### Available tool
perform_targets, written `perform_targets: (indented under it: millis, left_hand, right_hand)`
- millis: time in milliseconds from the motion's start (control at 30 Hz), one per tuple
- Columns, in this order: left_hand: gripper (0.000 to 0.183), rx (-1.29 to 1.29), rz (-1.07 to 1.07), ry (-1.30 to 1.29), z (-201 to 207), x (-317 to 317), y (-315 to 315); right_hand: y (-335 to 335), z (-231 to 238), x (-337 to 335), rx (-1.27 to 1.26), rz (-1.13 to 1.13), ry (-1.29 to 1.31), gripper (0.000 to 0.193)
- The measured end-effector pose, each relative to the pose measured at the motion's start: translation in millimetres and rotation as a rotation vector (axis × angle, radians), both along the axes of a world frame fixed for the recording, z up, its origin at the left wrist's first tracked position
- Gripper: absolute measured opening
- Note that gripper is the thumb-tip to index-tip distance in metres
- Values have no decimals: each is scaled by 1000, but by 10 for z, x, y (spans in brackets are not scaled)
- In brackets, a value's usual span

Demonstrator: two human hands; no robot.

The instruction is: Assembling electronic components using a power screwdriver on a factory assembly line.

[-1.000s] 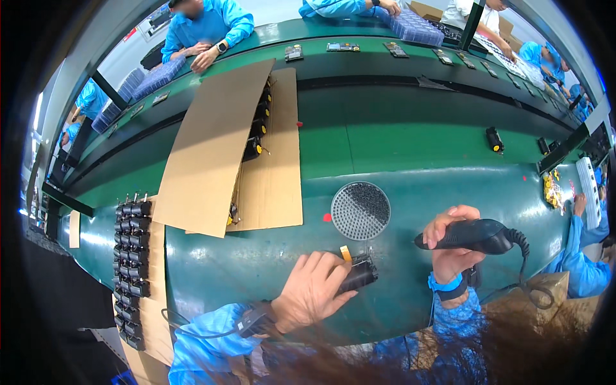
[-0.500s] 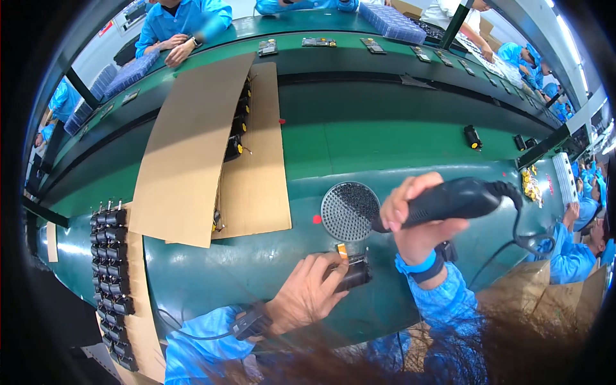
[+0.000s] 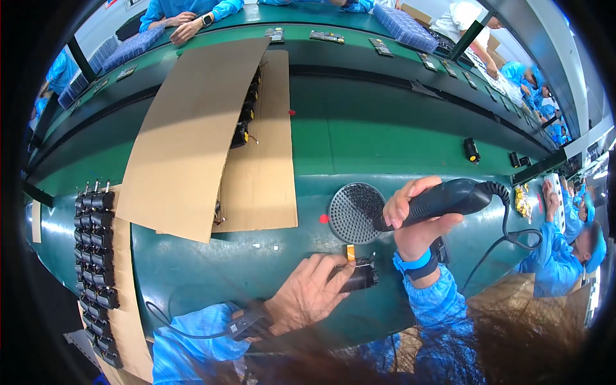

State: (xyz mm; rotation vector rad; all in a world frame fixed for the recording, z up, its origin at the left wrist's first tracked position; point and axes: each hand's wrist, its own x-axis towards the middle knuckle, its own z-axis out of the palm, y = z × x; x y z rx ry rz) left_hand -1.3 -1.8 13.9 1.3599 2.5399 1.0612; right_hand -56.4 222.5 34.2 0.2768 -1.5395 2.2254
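My right hand (image 3: 414, 228) is wrapped around a black electric screwdriver (image 3: 452, 197) with a coiled cord. Its tip end reaches the right side of a round grey perforated dish (image 3: 342, 228), where small black screws (image 3: 367, 200) are heaped; the exact contact is hard to make out. Below the dish, my left hand (image 3: 309, 289) grips a black block-shaped part (image 3: 363, 276) against the green bench. A yellow-orange flex tab (image 3: 351, 252) stands up from that part beside my fingertips. The underside of the part is covered by my hand.
Cardboard sheets (image 3: 186, 141) with black parts between them lie left of centre. Rows of similar black parts (image 3: 96, 256) rest on cardboard at far left. Circuit boards (image 3: 327, 37) line the far belt. Yellow pieces (image 3: 523, 202) lie right, near a co-worker (image 3: 564, 247).
The whole view has shifted slightly. My hands keep their grips, and the screwdriver tip stays at the dish. A co-worker's hand on the right has moved farther forward, over the white strip.
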Motion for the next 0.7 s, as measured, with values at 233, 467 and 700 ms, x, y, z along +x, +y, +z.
perform_targets:
  millis: [233,467,700]
  left_hand:
    - [58,-6,6,-4,-3,10,0]
    - [59,-9,4,-11,-15,9,-2]
    - [58,-28,12,-7,10,35,-6]
  right_hand:
    - [4,7,14,-16,1,9,87]
    - [10,10,9,-12,-6,12,87]
    - [2,6,22,18,11,-5,89]
